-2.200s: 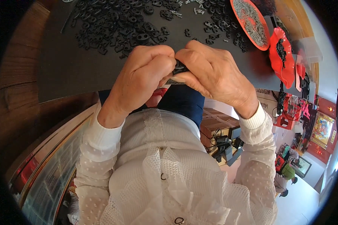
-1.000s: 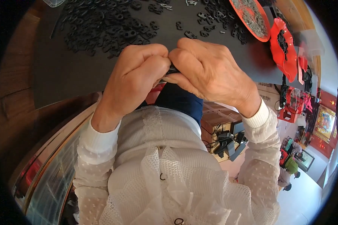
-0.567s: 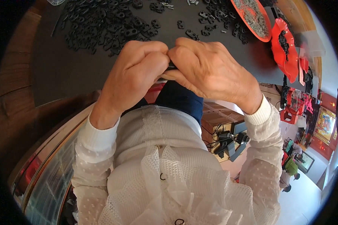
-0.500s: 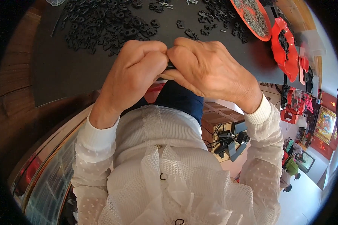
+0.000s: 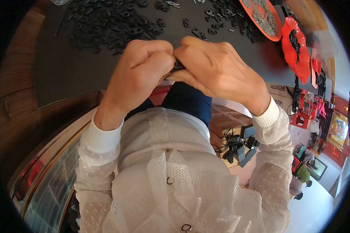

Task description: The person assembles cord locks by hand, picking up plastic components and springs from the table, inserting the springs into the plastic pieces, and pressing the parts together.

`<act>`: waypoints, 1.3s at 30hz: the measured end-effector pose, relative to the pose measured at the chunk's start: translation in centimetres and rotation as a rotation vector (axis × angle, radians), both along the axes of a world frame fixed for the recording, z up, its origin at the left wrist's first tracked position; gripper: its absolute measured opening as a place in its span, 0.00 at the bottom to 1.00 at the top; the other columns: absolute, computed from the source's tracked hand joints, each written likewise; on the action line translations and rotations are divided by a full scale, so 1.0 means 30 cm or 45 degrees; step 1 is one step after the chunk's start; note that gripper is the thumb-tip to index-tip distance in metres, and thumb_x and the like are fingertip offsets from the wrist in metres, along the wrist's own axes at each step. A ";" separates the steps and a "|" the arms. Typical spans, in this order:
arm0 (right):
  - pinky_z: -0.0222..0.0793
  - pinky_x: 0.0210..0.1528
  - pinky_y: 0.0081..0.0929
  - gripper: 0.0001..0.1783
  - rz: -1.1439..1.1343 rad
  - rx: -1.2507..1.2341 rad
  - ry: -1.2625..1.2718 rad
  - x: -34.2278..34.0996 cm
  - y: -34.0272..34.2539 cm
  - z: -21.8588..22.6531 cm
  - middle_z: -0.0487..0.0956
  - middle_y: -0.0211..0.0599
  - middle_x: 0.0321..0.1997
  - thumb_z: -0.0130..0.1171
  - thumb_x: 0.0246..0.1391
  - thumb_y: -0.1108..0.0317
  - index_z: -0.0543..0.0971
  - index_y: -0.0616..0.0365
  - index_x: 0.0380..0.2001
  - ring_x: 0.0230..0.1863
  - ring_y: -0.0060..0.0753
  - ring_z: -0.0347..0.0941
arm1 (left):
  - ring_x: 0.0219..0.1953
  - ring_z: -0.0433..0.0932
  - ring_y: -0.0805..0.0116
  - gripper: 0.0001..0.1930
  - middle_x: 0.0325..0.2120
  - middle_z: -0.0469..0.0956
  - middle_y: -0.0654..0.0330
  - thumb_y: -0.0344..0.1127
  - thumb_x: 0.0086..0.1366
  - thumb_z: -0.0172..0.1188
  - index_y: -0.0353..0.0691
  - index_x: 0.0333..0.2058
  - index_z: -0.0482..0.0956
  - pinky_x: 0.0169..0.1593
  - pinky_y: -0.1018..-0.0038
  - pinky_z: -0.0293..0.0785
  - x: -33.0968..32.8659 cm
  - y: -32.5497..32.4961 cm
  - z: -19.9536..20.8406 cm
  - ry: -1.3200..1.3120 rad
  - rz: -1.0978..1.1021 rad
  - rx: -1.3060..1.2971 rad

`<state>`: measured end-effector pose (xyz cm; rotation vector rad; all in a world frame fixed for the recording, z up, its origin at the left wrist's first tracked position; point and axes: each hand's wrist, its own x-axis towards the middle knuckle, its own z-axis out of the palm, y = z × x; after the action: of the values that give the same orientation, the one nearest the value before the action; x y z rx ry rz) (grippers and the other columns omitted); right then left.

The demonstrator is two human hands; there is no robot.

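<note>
My left hand (image 5: pixel 143 73) and my right hand (image 5: pixel 217 70) meet at the near edge of the dark table, fingers curled and pressed together. Between them a small black plastic part (image 5: pixel 177 66) shows; most of it is hidden by my fingers, so its exact kind does not show. Both hands grip it. Just beyond my left hand spreads a large pile of black plastic parts (image 5: pixel 105 25), many with round holes. A smaller group of similar parts (image 5: pixel 221 15) lies past my right hand, with a few single pieces such as one black part (image 5: pixel 198 33) closer in.
An orange-red tray (image 5: pixel 278 38) of small metal pieces stands at the far right of the dark table (image 5: pixel 66 77). Beside it is a red wavy-edged dish (image 5: pixel 301 70) with black pieces. Below the table, a cardboard box (image 5: pixel 227 114) stands at my right. People (image 5: pixel 302 176) are in the background.
Both hands stay together at the table edge with only a slight shift. A little more of the black part shows between them.
</note>
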<state>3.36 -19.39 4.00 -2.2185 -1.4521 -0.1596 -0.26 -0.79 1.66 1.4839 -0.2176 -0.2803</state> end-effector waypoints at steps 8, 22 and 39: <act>0.62 0.26 0.32 0.14 -0.115 0.230 0.745 -0.010 -0.025 -0.006 0.68 0.41 0.21 0.47 0.63 0.63 0.70 0.64 0.30 0.23 0.41 0.65 | 0.16 0.57 0.84 0.11 0.11 0.60 0.69 0.28 0.56 0.45 0.36 0.15 0.64 0.20 0.80 0.53 -0.009 0.003 0.010 0.083 0.008 -0.038; 0.64 0.19 0.23 0.17 -0.370 0.585 1.814 -0.067 0.004 0.030 0.69 0.30 0.18 0.48 0.63 0.61 0.71 0.62 0.24 0.21 0.17 0.66 | 0.19 0.65 0.68 0.09 0.17 0.66 0.58 0.34 0.64 0.56 0.34 0.29 0.70 0.24 0.74 0.62 -0.015 -0.023 -0.026 -0.689 0.089 0.375; 0.65 0.29 0.22 0.22 -1.480 -0.114 -0.237 0.152 -0.738 0.183 0.76 0.33 0.28 0.54 0.61 0.57 0.72 0.66 0.48 0.28 0.21 0.69 | 0.20 0.58 0.84 0.13 0.15 0.64 0.70 0.36 0.65 0.56 0.38 0.23 0.68 0.23 0.83 0.56 -0.015 -0.007 -0.012 -0.263 0.019 0.105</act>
<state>7.93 -41.52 9.49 -2.8878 -0.0598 -0.6821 -0.69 -1.00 1.29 1.5965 -0.3643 -0.1249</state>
